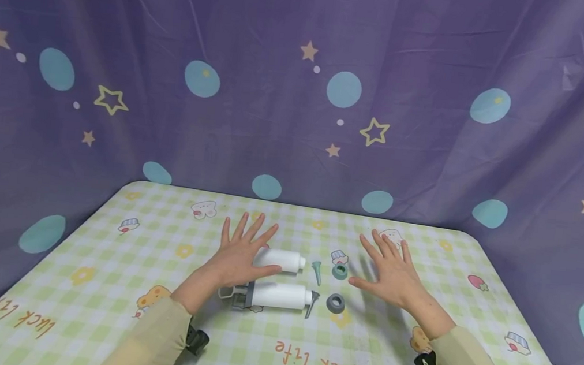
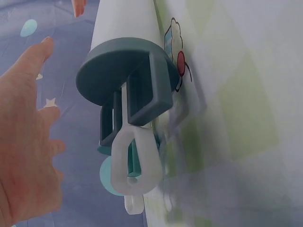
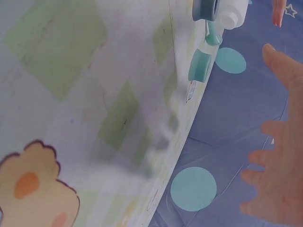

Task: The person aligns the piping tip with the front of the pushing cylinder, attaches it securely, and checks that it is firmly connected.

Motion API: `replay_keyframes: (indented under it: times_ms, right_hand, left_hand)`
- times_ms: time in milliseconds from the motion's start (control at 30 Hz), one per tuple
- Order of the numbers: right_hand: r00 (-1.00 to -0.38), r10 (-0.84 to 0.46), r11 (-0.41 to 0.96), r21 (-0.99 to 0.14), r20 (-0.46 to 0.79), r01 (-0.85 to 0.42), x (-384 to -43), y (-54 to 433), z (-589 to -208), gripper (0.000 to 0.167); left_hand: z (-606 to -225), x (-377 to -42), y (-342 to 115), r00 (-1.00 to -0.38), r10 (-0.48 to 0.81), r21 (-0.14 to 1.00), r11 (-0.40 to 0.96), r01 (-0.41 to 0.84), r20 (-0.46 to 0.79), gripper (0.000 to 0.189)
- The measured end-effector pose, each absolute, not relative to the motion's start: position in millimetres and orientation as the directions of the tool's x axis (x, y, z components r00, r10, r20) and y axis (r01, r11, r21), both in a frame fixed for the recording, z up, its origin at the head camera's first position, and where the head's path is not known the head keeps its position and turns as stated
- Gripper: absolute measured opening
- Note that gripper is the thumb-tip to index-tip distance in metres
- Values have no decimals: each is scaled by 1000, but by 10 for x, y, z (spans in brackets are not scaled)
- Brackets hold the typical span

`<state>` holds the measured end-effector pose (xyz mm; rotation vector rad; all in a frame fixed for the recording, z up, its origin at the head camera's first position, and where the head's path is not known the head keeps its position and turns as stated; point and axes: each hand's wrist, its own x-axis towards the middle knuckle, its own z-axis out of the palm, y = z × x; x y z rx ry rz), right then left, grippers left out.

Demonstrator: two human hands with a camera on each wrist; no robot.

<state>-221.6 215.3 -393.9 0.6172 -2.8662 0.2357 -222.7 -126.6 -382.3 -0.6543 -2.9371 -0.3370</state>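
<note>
The left hand [image 1: 237,263] and right hand [image 1: 393,277] were spread wide (neither held anything), though a careless low sweep could have rolled the nearer white cylinder [image 1: 279,295] into the farther cylinder [image 1: 281,260].

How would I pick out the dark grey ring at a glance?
On the checked tablecloth, find the nearer white cylinder. Just right of it, past a thin grey piece, sits the dark grey ring. Its colour sets it apart from the teal ring farther back.

Two white tubes [image 1: 280,260] [image 1: 280,295] lying parallel; green and grey nozzles [image 1: 317,273] [image 1: 311,306], rings [image 1: 339,277] [image 1: 335,310] at right.
</note>
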Motion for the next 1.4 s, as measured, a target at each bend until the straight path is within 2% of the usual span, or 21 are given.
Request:
replay_keyframes:
  times_ms: [667, 1067, 1400]
  right_hand:
    - [-859, -446, 859, -150, 251, -490, -2140, 1998, -3988, 81]
    - [-844, -467, 839, -167, 264, -517, -2074, 1884, -4026, 74]
    - [-838, -474, 813, -230, 272, -535, -2042, 1815, -4094, 56]
  left_hand:
    - [-3902, -2183, -1093, -845, 491, 168, 834, 526, 211, 79]
    - [-3905, -2123, -837, -817, 521, 205, 796, 570, 247, 67]
    - [-3948, -2060, -618, -780, 560, 185, 766, 616, 279, 49]
